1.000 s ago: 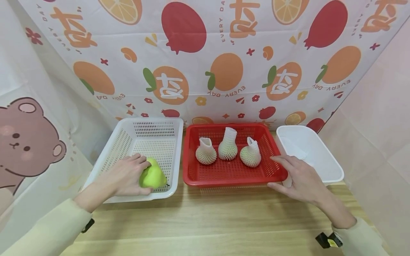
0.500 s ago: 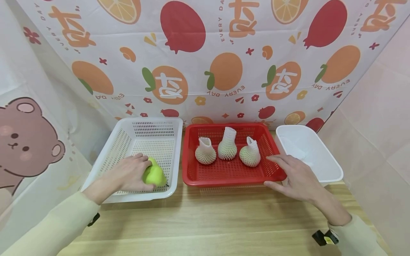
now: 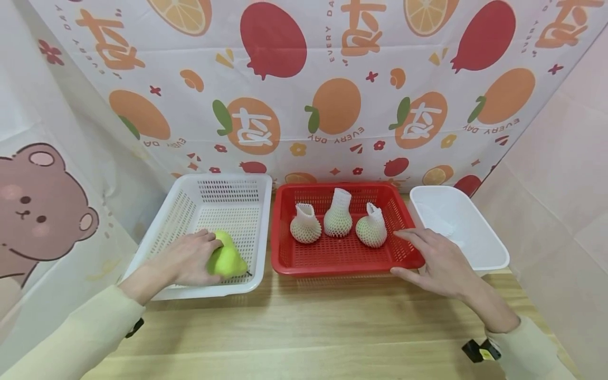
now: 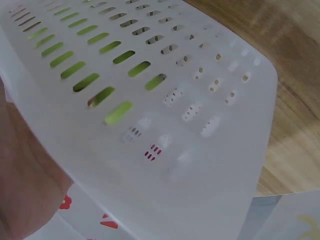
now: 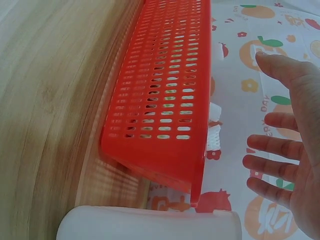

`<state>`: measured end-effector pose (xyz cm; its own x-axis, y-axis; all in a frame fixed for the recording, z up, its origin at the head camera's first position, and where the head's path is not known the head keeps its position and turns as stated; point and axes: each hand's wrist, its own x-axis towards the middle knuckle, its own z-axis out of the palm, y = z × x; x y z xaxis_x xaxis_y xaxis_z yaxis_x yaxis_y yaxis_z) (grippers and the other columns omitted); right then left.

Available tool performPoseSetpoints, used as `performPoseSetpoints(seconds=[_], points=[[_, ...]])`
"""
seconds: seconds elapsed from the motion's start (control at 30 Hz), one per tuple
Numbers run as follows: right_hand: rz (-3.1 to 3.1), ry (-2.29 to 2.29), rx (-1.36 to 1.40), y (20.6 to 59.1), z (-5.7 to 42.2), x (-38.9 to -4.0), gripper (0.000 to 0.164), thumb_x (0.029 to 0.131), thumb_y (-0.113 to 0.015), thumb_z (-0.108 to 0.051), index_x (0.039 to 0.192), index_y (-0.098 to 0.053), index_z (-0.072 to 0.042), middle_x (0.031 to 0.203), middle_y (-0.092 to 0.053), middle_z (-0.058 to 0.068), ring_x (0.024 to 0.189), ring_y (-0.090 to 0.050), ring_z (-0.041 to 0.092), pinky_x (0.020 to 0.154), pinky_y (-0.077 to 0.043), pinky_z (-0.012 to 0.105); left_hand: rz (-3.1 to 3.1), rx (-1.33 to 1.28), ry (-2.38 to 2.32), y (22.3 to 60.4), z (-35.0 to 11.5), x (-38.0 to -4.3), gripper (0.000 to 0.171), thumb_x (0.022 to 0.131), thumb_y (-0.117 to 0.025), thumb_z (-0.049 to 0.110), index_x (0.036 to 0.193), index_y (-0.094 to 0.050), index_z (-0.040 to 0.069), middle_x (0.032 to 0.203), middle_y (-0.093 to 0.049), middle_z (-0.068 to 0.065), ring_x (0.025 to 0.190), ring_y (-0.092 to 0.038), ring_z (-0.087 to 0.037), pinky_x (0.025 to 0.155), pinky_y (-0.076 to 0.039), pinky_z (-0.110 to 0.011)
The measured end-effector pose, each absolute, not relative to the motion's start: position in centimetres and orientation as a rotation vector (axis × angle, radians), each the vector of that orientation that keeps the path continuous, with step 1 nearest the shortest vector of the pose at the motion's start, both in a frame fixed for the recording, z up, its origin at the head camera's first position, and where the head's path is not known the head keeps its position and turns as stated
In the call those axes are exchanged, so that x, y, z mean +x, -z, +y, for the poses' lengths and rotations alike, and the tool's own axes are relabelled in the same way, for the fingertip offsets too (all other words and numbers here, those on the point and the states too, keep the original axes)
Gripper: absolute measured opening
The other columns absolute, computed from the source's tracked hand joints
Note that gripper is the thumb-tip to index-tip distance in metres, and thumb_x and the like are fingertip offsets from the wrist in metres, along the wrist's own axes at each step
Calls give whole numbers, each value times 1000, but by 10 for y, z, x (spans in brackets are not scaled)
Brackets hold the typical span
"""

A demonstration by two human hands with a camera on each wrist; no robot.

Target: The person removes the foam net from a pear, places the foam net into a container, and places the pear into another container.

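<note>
In the head view my left hand (image 3: pixel 193 258) grips a green pear (image 3: pixel 228 259) inside the white basket (image 3: pixel 258 232). The pear's stem points to the right, and my fingers cover its left part. Through the slots of the basket wall (image 4: pixel 215 150) in the left wrist view, green skin shows. Over the right end of the red basket (image 3: pixel 347 269) hovers my right hand (image 3: pixel 439 264), its fingers spread and holding nothing. Inside that basket stand a left pear (image 3: pixel 305 229), a middle pear (image 3: pixel 338 221) and a right pear (image 3: pixel 372 232), each in a white foam net sleeve.
A white plastic tub (image 3: pixel 484 237) stands to the right of the red basket, with something white and indistinct inside. The containers sit on a wooden table (image 3: pixel 304 327). Behind them hangs a fruit-print cloth (image 3: pixel 294 121); a bear-print cloth (image 3: pixel 43 211) hangs at the left.
My left hand stays on the pear, which has shifted only slightly in the basket. My right hand has drifted slightly left over the red basket's edge.
</note>
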<state>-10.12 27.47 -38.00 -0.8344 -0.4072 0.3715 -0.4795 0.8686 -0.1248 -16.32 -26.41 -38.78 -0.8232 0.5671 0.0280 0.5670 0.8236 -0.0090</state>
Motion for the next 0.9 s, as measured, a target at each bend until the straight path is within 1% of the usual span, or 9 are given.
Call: performPoseSetpoints(seconds=[0.1, 0.27, 0.33, 0.43, 0.5, 0.57, 0.77, 0.83, 0.9], points=[[-2702, -296, 665, 380, 275, -102, 77, 73, -90, -53, 137, -66, -17, 134, -71, 11, 111, -72, 32, 85, -64, 53, -2969, -923, -13, 390, -266, -163, 63, 66, -85, 52, 105, -73, 5, 87, -63, 0, 78, -52, -15, 64, -47, -32], [-2699, -268, 684, 377, 275, -104, 77, 74, -89, -54, 138, -65, -17, 132, -72, 12, 107, -72, 31, 84, -64, 52, -2966, -926, -18, 392, -268, -162, 63, 67, -85, 51, 108, -74, 4, 93, -68, -2, 82, -56, -17, 68, -51, -36], [-2700, -249, 697, 374, 275, -106, 78, 74, -89, -54, 138, -65, -17, 132, -72, 12, 105, -72, 30, 83, -64, 51, -2969, -927, -14, 391, -268, -162, 63, 69, -84, 50, 110, -74, 3, 95, -70, -4, 84, -58, -18, 71, -53, -39], [-2709, -214, 721, 368, 274, -109, 79, 75, -88, -56, 139, -65, -17, 133, -71, 11, 106, -72, 30, 85, -64, 50, -2973, -924, -12, 390, -268, -161, 64, 73, -82, 51, 114, -74, 3, 100, -72, -7, 91, -64, -24, 79, -58, -47], [-2733, -184, 728, 364, 274, -112, 80, 75, -87, -57, 140, -64, -17, 134, -71, 11, 107, -72, 31, 86, -64, 51, -2971, -922, -6, 388, -267, -160, 64, 76, -81, 52, 117, -74, 3, 104, -73, -9, 95, -67, -28, 83, -59, -51], [-2769, -153, 728, 360, 273, -114, 80, 77, -86, -58, 142, -63, -17, 136, -70, 11, 111, -71, 32, 89, -64, 52, -2966, -921, 5, 386, -265, -157, 65, 79, -79, 54, 120, -73, 3, 106, -73, -10, 97, -68, -30, 86, -59, -52], [-2843, -51, 768, 348, 274, -124, 79, 80, -83, -59, 142, -63, -15, 135, -69, 12, 117, -70, 34, 94, -62, 55, -2930, -917, 52, 383, -258, -146, 66, 83, -78, 59, 122, -74, 6, 111, -75, -10, 97, -68, -27, 84, -59, -47], [-2849, -17, 797, 345, 273, -128, 79, 80, -83, -59, 142, -64, -14, 135, -70, 13, 118, -70, 35, 95, -62, 55, -2909, -912, 75, 383, -255, -143, 68, 83, -77, 62, 121, -74, 7, 111, -75, -10, 96, -68, -25, 79, -58, -42], [-2856, 9, 821, 342, 274, -132, 78, 80, -83, -59, 141, -64, -14, 134, -70, 13, 118, -70, 34, 95, -62, 54, -2887, -902, 94, 384, -252, -139, 68, 83, -77, 64, 121, -74, 7, 109, -75, -9, 92, -65, -21, 73, -54, -36]])
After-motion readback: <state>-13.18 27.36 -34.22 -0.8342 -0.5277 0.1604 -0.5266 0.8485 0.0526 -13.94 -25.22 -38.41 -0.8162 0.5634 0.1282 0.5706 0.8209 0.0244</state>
